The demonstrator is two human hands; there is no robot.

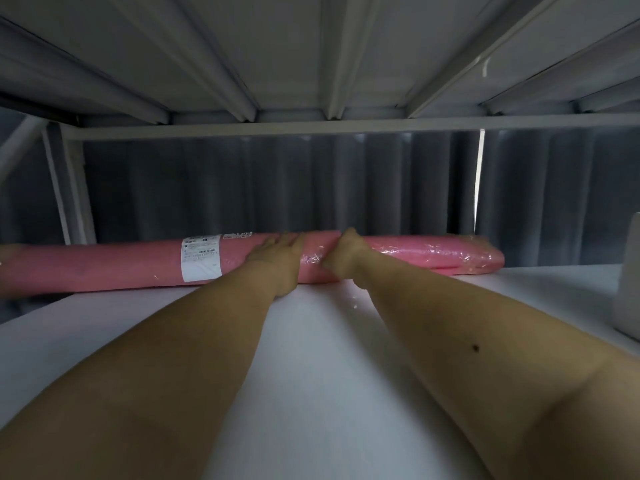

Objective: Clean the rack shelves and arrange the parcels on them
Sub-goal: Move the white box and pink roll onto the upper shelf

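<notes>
Your left hand lies flat on the long pink parcel, fingers straight and together, pressed against its near face just right of the white shipping label. Your right hand sits just beside it, fingers curled over the top of the roll so that it grips the wrapped middle; the fingertips are hidden behind the parcel. Both forearms reach in from the near edge across the white shelf. The parcel lies lengthwise along the far edge of that shelf, its left end running out of view. Behind it hangs a grey curtain. A pale object stands at the right edge.
</notes>
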